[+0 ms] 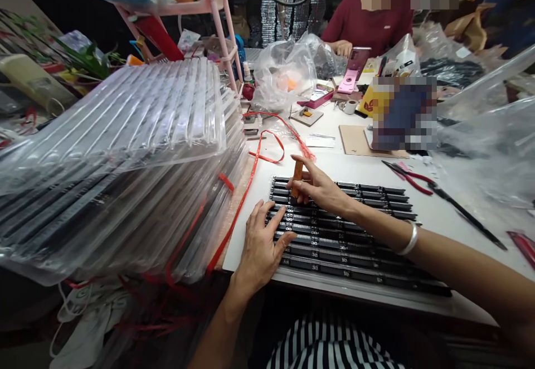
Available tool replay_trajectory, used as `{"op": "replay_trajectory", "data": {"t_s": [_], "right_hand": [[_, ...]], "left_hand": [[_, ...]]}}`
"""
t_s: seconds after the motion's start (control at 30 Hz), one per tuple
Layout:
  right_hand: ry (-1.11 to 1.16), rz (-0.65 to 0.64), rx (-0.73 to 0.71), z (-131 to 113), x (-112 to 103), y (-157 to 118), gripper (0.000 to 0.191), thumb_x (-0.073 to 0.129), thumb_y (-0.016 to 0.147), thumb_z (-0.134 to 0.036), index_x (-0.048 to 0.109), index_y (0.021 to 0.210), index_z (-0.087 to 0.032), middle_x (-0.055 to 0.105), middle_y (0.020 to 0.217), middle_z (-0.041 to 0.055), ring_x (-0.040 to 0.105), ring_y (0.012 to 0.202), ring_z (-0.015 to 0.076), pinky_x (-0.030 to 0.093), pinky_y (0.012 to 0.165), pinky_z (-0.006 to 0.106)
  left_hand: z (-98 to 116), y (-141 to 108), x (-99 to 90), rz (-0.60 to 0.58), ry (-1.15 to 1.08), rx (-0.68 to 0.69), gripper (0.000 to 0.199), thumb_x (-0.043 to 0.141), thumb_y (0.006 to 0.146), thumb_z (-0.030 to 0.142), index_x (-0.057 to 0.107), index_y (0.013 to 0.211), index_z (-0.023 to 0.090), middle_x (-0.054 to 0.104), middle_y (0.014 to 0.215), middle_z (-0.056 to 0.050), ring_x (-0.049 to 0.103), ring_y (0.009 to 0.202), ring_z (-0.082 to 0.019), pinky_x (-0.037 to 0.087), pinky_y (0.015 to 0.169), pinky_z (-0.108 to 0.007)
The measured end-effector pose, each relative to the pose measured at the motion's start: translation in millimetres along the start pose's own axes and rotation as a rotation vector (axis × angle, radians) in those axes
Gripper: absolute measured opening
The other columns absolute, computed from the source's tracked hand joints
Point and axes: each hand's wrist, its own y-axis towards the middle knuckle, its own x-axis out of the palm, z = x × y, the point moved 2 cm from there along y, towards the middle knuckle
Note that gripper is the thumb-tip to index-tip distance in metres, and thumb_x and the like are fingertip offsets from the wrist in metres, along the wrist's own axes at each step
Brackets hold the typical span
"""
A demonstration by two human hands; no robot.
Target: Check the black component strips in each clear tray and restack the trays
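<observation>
A row of long black strips (pixel 355 229) lies side by side on the white table (pixel 363 163) in front of me. My left hand (pixel 261 243) rests flat on their left ends, fingers spread. My right hand (pixel 320 188) holds a small orange tool (pixel 297 175) upright, its tip pressed on one of the far strips near their left end. A silver bangle (pixel 411 239) circles my right wrist.
A tall tilted stack of clear plastic trays (pixel 125 157) fills the left, tied with red strapping (pixel 267 154). Red-handled pliers (pixel 407 176) lie to the right. Clear bags (pixel 284 73), a pink phone (pixel 354 68) and a person in a red shirt (pixel 368 23) are across the table.
</observation>
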Motion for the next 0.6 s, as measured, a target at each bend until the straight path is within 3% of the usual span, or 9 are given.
{"op": "replay_trajectory", "data": {"t_s": [0.23,0.37,0.5,0.6], "right_hand": [[0.01,-0.04,-0.02,7.7,3.7,1.7,0.062,0.051,0.085,-0.027,0.021,0.138,-0.021,0.058,0.089,0.0018,0.054,0.059,0.0105,0.048,0.051,0.023],[-0.003,0.036,-0.058,-14.4,-6.2,-7.0,0.061,0.053,0.085,-0.025,0.024,0.139,-0.021,0.059,0.092,0.0055,0.055,0.062,0.0127,0.05,0.051,0.025],[-0.057,0.217,-0.173,-49.5,-24.5,-50.6,0.062,0.055,0.087,-0.025,0.026,0.142,-0.024,0.061,0.095,0.0057,0.057,0.068,0.0146,0.052,0.055,0.026],[-0.099,0.387,-0.208,-54.9,-35.3,-101.5,0.058,0.056,0.09,-0.027,0.03,0.142,-0.028,0.062,0.097,0.0061,0.059,0.077,0.0171,0.052,0.058,0.026]], "left_hand": [[-0.2,0.6,0.1,0.003,0.002,-0.004,0.059,0.035,0.092,0.056,0.052,0.132,0.016,0.044,0.135,-0.013,0.028,0.135,-0.028,0.028,0.111,-0.05],[-0.7,0.8,-0.6,0.002,-0.012,-0.002,0.059,0.035,0.092,0.056,0.052,0.132,0.016,0.043,0.135,-0.013,0.028,0.135,-0.027,0.027,0.112,-0.049],[-1.4,2.3,-0.8,-0.001,-0.071,-0.003,0.062,0.034,0.091,0.059,0.052,0.132,0.016,0.043,0.135,-0.013,0.032,0.133,-0.026,0.027,0.113,-0.047],[-3.0,2.5,-2.3,0.003,-0.16,-0.023,0.064,0.033,0.09,0.061,0.049,0.135,0.017,0.04,0.138,-0.012,0.036,0.132,-0.024,0.028,0.113,-0.044]]}}
